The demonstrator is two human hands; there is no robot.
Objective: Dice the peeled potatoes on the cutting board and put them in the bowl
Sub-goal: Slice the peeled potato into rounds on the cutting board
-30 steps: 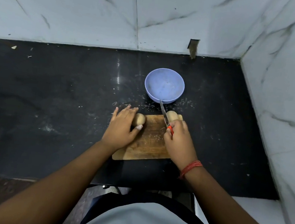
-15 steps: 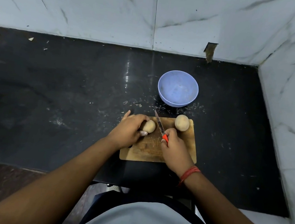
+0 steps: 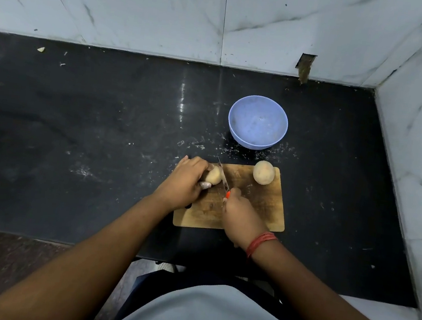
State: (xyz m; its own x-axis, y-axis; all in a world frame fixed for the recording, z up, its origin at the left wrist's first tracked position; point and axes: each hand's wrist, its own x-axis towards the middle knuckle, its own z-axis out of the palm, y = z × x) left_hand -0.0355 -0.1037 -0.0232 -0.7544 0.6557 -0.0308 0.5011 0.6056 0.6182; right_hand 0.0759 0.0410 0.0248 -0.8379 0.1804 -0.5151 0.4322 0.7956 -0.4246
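A wooden cutting board (image 3: 259,212) lies on the black counter. At its far left corner my left hand (image 3: 185,183) grips a peeled potato (image 3: 214,175), fingers curled over it. My right hand (image 3: 240,219) holds a small knife (image 3: 223,176) by its orange handle, and the blade lies against the right side of that potato. A second whole peeled potato (image 3: 264,172) sits on the board's far right corner. Just behind the board stands a light blue bowl (image 3: 257,123), which looks empty apart from small specks.
The black counter (image 3: 102,134) runs far to the left, dusted with small white scraps near the board. Marble walls close it at the back and at the right (image 3: 421,147). Its front edge is close to my body.
My right hand moved the knife left from beside the right potato until the blade met the left potato. My left hand kept hold of that potato. The view shifted.
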